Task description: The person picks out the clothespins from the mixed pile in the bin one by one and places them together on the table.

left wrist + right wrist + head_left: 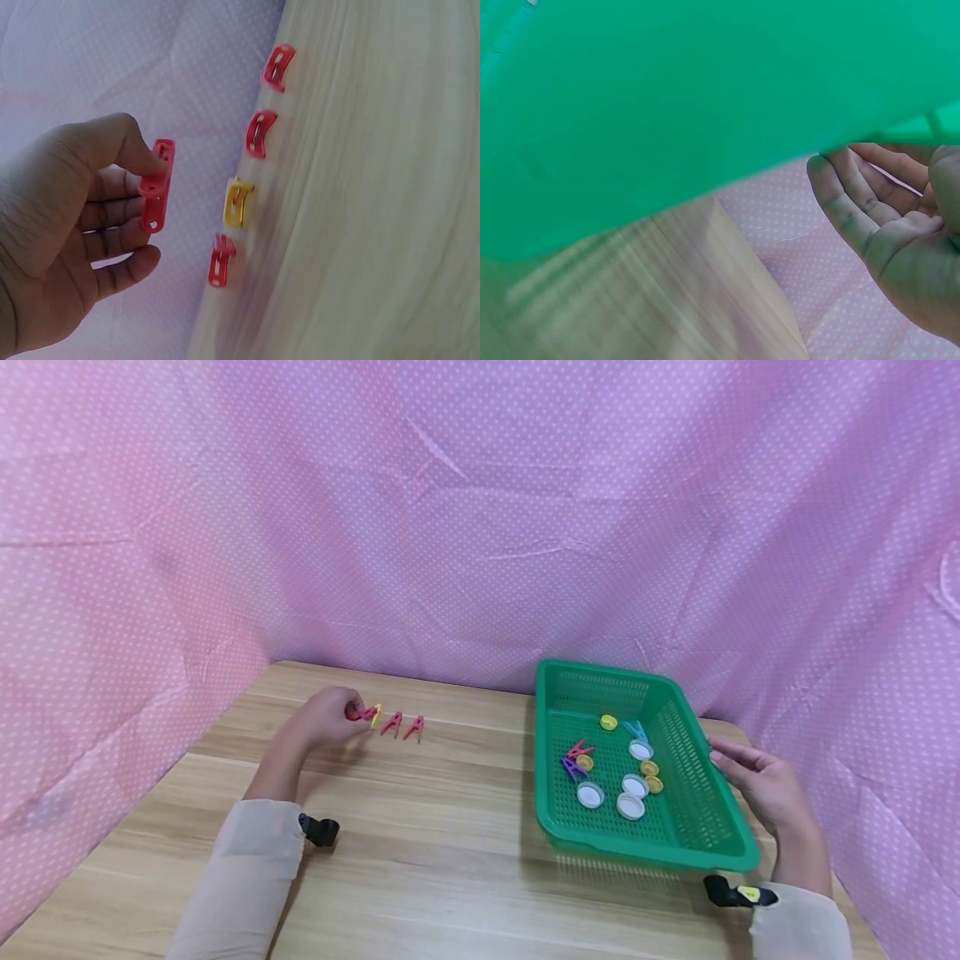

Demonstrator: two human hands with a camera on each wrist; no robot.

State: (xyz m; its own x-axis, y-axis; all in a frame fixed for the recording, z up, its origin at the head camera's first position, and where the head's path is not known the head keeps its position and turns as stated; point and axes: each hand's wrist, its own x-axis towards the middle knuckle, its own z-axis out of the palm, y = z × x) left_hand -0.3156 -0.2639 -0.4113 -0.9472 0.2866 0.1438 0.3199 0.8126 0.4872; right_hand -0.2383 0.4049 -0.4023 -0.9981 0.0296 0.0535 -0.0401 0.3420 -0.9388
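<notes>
At eleven o'clock my left hand (328, 718) pinches a red clip (154, 187), mostly hidden from the head view. Near it, a yellow clip (235, 205) and three more red clips (259, 135) form a row. At two o'clock my right hand (772, 789) touches the green basket (693, 760), which covers part of it, so I can't tell whether I'm gripping. The right wrist view cuts the basket off.

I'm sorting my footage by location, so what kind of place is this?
Probably a makeshift tabletop work area, perhaps arranged for recording: a wood-grain table, pink polka-dot fabric hanging behind and at both sides, and a green basket of round lids and clothespins.
</notes>
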